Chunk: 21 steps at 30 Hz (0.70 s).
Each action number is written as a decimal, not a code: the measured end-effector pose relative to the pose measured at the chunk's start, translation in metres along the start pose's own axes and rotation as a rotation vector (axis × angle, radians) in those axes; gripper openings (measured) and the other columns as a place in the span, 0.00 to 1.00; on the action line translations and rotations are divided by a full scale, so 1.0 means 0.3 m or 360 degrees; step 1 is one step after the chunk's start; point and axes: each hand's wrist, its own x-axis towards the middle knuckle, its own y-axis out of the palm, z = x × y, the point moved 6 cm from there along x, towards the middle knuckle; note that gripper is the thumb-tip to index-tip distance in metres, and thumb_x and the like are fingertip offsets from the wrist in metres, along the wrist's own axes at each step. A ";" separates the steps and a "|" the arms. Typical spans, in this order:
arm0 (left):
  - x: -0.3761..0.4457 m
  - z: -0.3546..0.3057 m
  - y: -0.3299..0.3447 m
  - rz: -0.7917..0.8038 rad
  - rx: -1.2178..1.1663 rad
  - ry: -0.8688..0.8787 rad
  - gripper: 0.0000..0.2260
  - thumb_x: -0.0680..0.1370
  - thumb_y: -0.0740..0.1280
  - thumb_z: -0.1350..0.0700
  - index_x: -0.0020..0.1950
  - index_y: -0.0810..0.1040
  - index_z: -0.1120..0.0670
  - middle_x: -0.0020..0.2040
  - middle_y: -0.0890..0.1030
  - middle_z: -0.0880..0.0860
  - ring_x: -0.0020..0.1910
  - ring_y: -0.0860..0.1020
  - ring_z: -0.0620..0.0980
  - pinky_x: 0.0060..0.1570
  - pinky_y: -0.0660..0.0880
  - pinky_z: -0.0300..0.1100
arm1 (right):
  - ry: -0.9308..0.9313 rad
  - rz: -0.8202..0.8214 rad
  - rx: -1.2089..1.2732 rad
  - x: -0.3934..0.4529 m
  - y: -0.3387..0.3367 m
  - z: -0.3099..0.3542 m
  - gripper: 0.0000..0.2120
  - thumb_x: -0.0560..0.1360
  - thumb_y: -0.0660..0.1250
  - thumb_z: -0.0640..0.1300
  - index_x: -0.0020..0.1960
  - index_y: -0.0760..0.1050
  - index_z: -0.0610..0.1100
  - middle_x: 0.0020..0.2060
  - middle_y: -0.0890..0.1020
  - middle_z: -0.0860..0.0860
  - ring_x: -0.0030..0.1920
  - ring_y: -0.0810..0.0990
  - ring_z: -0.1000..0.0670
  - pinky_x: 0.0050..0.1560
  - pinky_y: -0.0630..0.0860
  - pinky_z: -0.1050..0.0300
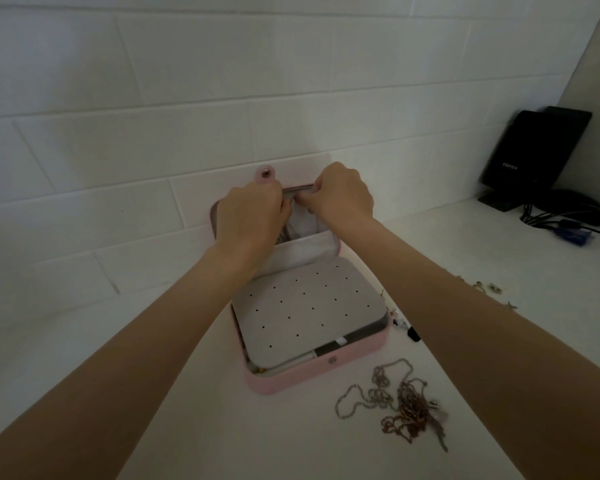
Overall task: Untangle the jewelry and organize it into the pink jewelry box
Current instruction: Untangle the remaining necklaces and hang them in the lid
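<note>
The pink jewelry box (pixel 357 358) stands open on the white counter, its lid leaning back against the tiled wall. A grey perforated earring panel (pixel 309 313) covers the base. My left hand (pixel 250 216) and my right hand (pixel 343 195) are both up at the top of the lid, fingers curled and pinching a thin silvery chain or bar (pixel 297 189) stretched between them; which of the two it is I cannot tell. A tangle of silver and rose-gold chains (pixel 406 407) lies on the counter right of the box, under my right forearm.
Small loose earrings (pixel 492 287) and bits (pixel 407 329) lie scattered to the right of the box. A black speaker (pixel 530 157) with cables (pixel 568 220) stands in the far right corner. The white tiled wall rises directly behind the lid.
</note>
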 end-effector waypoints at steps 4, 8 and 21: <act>-0.015 -0.010 -0.003 0.0019 0.0057 0.0020 0.14 0.82 0.54 0.54 0.62 0.66 0.62 0.52 0.77 0.61 0.46 0.77 0.63 0.35 0.63 0.46 | 0.0032 0.0026 -0.0022 -0.006 -0.005 -0.005 0.09 0.71 0.68 0.45 0.47 0.76 0.41 0.47 0.81 0.43 0.48 0.80 0.42 0.40 0.69 0.57; -0.030 0.002 0.013 0.0007 0.0049 0.0074 0.19 0.81 0.56 0.53 0.68 0.63 0.62 0.47 0.79 0.59 0.43 0.77 0.62 0.34 0.62 0.46 | 0.0080 0.0124 0.0017 -0.014 0.005 -0.042 0.09 0.71 0.68 0.45 0.45 0.77 0.39 0.45 0.80 0.43 0.46 0.80 0.42 0.34 0.67 0.60; -0.058 0.018 -0.031 0.0030 -0.0765 0.0138 0.12 0.76 0.66 0.57 0.59 0.79 0.52 0.42 0.74 0.47 0.40 0.70 0.45 0.39 0.62 0.35 | -0.0023 0.0579 0.0289 -0.095 -0.022 -0.033 0.10 0.71 0.72 0.44 0.43 0.80 0.36 0.33 0.75 0.48 0.35 0.72 0.53 0.33 0.66 0.63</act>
